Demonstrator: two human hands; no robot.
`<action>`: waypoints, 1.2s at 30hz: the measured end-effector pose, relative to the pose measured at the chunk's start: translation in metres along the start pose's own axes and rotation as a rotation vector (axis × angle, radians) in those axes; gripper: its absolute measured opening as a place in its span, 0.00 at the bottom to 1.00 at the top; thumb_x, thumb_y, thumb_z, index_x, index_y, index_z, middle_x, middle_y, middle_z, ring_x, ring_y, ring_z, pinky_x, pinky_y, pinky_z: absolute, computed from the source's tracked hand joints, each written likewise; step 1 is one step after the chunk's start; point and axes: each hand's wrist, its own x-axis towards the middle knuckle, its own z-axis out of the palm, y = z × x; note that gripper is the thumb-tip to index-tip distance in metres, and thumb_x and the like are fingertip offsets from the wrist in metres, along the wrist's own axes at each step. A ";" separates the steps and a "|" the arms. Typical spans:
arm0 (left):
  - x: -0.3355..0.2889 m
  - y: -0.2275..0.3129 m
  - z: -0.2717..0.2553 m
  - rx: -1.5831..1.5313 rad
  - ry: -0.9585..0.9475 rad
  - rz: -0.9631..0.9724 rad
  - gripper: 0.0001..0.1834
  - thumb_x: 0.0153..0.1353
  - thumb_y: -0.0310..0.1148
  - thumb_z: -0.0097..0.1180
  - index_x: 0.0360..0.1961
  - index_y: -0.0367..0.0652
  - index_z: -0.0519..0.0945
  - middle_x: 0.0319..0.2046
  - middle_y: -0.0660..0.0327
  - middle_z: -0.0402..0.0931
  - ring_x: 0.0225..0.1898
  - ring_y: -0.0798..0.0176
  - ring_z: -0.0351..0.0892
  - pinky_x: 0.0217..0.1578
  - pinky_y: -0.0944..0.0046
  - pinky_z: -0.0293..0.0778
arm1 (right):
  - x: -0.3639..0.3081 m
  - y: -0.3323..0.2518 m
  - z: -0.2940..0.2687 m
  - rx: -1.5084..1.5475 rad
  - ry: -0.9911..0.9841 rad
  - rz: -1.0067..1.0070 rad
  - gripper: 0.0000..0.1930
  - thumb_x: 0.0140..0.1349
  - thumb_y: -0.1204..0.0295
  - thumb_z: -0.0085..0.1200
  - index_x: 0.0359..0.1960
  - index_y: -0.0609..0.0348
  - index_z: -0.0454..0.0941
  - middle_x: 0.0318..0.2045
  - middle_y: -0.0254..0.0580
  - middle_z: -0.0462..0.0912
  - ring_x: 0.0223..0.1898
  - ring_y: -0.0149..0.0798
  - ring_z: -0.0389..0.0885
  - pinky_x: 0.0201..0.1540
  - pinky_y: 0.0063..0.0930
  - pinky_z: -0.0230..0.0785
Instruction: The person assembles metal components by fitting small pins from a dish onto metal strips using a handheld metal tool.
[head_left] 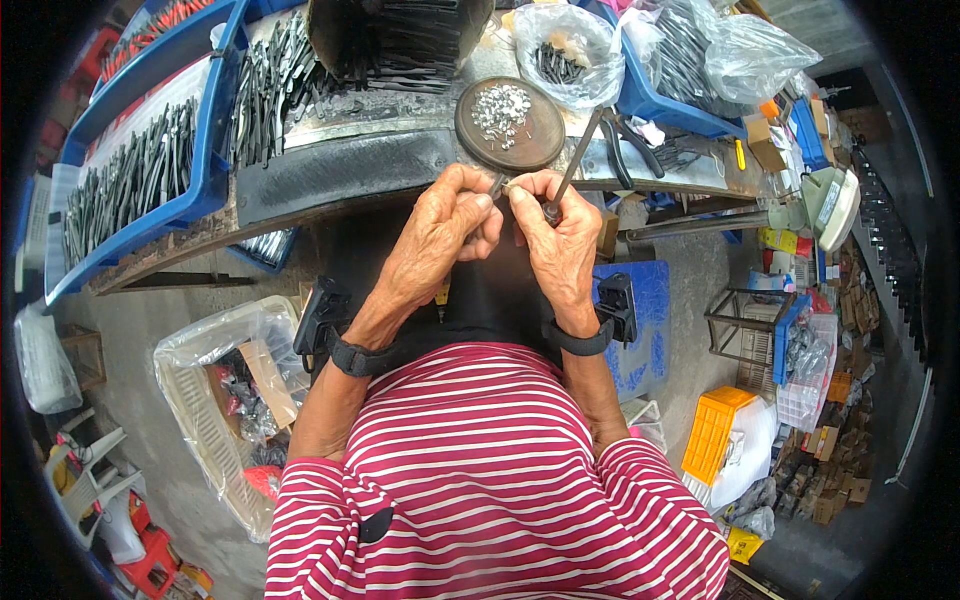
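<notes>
My left hand (440,222) is closed, its thumb and fingers pinched on a small metal piece (497,186) at the table's near edge. Close beside it, the thumb and forefinger of my right hand (556,232) meet at a tiny part by that piece, too small to name. A slim dark rod-like tool (578,155) with a rounded dark end is also held in my right hand, slanting up and away to the right. Just beyond the fingertips, a round brown dish (545,140) carries a pile of small silvery parts (500,112).
Black-handled pliers (638,150) lie right of the dish. Behind it are a plastic bag of dark parts (560,62) and an open box (340,45). Blue crates (205,165) of dark metal strips stand left. A lamp (835,208) juts in at right; a lined basket (190,400) sits on the floor.
</notes>
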 end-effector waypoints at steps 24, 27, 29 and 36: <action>0.002 -0.012 0.010 0.149 0.082 0.182 0.02 0.58 0.25 0.42 0.32 0.39 0.65 0.18 0.64 0.68 0.18 0.75 0.65 0.19 0.76 0.65 | -0.005 0.001 0.004 0.167 0.047 0.088 0.03 0.56 0.76 0.50 0.28 0.63 0.74 0.15 0.27 0.71 0.15 0.18 0.65 0.16 0.12 0.56; 0.003 -0.016 0.011 0.208 0.126 0.204 0.02 0.58 0.24 0.41 0.32 0.38 0.65 0.17 0.64 0.69 0.17 0.74 0.65 0.19 0.76 0.64 | -0.007 -0.004 0.005 0.167 0.063 0.113 0.04 0.56 0.76 0.50 0.29 0.65 0.75 0.17 0.29 0.73 0.16 0.19 0.66 0.18 0.13 0.57; 0.003 -0.016 0.011 0.181 0.140 0.192 0.02 0.58 0.24 0.41 0.32 0.38 0.65 0.17 0.63 0.69 0.16 0.74 0.65 0.18 0.76 0.64 | -0.008 -0.008 0.007 0.165 0.065 0.131 0.05 0.55 0.76 0.51 0.30 0.66 0.75 0.18 0.30 0.74 0.17 0.20 0.67 0.19 0.13 0.58; 0.001 -0.006 0.009 0.043 0.125 0.063 0.03 0.58 0.26 0.41 0.32 0.38 0.65 0.17 0.63 0.69 0.16 0.75 0.64 0.16 0.77 0.62 | -0.005 -0.003 0.002 0.000 0.030 0.022 0.04 0.54 0.76 0.52 0.28 0.66 0.75 0.19 0.30 0.73 0.19 0.19 0.65 0.20 0.13 0.56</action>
